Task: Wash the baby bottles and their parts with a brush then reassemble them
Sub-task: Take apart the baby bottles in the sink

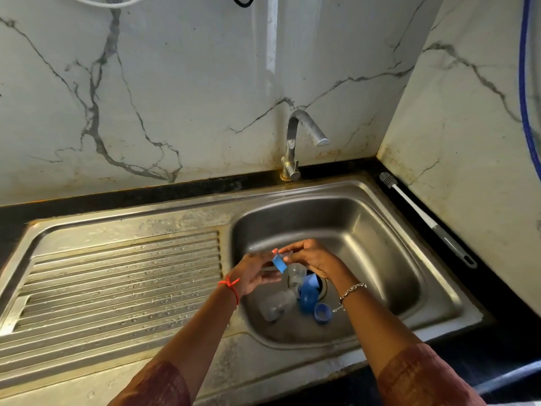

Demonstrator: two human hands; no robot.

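Over the steel sink basin (380, 230) both my hands hold one baby bottle with a blue collar (278, 263). My left hand (254, 271) grips the clear bottle body, which is blurred and hard to make out. My right hand (310, 259) pinches the clear top beside the collar. In the basin below lie a clear cup-like part (296, 273), a clear bottle on its side (276, 306), a blue cap (308, 297) and a blue ring (323, 312). The bottle brush (424, 218) lies on the black counter to the right of the sink.
A steel tap (298, 142) stands behind the basin, with no water running. A ribbed, wet draining board (117, 282) fills the left side. Marble walls close in behind and on the right. A blue hose (527, 112) hangs at the far right.
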